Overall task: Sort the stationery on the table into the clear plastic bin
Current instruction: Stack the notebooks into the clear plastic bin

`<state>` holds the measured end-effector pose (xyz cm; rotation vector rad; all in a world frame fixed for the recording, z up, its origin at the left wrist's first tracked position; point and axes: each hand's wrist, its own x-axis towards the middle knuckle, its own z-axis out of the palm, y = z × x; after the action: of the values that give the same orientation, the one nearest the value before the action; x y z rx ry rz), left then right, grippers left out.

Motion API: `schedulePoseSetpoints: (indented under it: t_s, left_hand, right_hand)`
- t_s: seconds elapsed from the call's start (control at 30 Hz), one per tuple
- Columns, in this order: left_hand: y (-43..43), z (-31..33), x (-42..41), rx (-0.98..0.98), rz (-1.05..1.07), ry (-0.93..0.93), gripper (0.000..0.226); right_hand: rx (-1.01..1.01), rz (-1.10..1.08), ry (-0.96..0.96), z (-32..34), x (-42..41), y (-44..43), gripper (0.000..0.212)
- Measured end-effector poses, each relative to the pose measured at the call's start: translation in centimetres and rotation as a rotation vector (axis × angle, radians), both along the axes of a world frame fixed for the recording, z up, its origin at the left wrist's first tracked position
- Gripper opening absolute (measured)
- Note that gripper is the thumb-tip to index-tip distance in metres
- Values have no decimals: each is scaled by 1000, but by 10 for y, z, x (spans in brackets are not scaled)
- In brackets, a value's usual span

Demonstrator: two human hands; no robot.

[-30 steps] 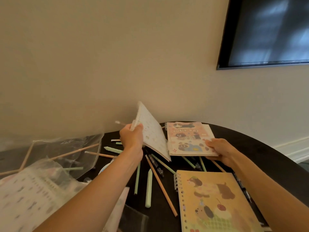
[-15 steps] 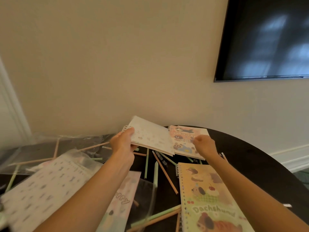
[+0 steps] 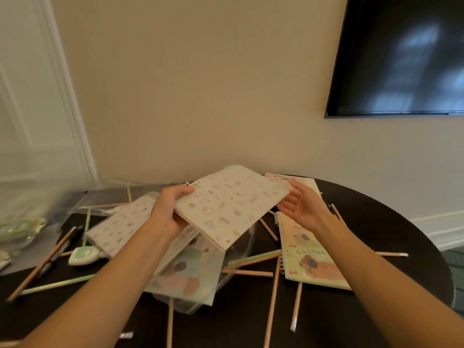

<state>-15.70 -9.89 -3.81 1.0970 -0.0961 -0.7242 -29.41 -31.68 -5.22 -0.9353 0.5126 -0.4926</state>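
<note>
Left grip (image 3: 170, 212): closed on the near-left corner of the white patterned notebook (image 3: 231, 204), thumb on top, fingers under. The notebook is off the bench (image 3: 376, 222), tilted, far edge higher, and hangs over the clear plastic bin (image 3: 247, 243).

Right grip (image 3: 303, 209): open, palm facing left, fingers straight, right at the notebook's right edge. Can't tell if it makes contact.

The bin sits mid-bench under my left forearm. Inside it lies a pastel notebook (image 3: 190, 270) with coloured blobs on the cover. A second patterned notebook (image 3: 120, 227) lies to its left, with one end over the bin's left rim.

On the bench:
- dachshund notebook (image 3: 308, 259), spiral-bound, flat to the right of the bin, under my right wrist
- pink notebook (image 3: 307, 182) at the far edge, mostly hidden by the held one and my right grip
- pencils (image 3: 251, 273), orange and green, scattered all round the bin
- green-and-white correction tape (image 3: 82, 256) near left, with a black pen (image 3: 60, 247) just beside it
- plastic bag (image 3: 25, 222) at the far left, blurred

Dark screen (image 3: 401, 59) on the wall, upper right.
</note>
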Motion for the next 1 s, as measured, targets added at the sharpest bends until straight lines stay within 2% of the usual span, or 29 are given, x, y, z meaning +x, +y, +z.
schedulePoseSetpoints:
  t_s: [0.07,0.13,0.2,0.27,0.33,0.37,0.47,0.53,0.6,0.7,0.77,0.87,0.93,1.0]
  left_hand:
    - [16,-1,-2,49,-46,-18,27]
    - [29,2,-4,119,-103,-59,16]
    - [39,5,-4,188,-138,-109,11]
    - [41,5,-1,227,-127,-160,17]
    - [43,3,1,206,-54,-172,26]
    - [43,1,2,184,-6,-172,26]
    - [47,-6,3,198,107,-259,21]
    - [51,-15,5,387,162,-451,24]
    - [57,-24,6,640,107,-736,38]
    - [63,-43,3,1217,-348,-1057,90]
    - [62,-54,2,1472,-461,-1256,92]
    - [60,-53,-1,1539,-386,-1352,70]
    - [58,-51,-2,1506,-341,-1352,54]
    - [61,-45,-1,1429,-301,-1324,48]
  right_hand:
    - [24,14,-3,-1,-6,7,37]
    - [-20,117,13,2,-11,15,39]
    - [-169,266,134,7,-17,28,27]
    - [-363,359,280,13,-19,39,13]
    - [-462,300,278,17,-18,48,8]
    - [-438,240,234,18,-18,50,8]
    - [-244,60,131,12,-22,52,36]
    - [-146,-7,109,4,-30,50,47]
    - [-111,-10,143,-1,-40,50,45]
    - [-153,62,238,-8,-52,47,32]
    - [-197,113,281,-12,-56,46,23]
    - [-219,209,278,-14,-59,47,16]
    - [-228,236,243,-15,-63,49,15]
    - [-201,224,182,-13,-64,51,14]
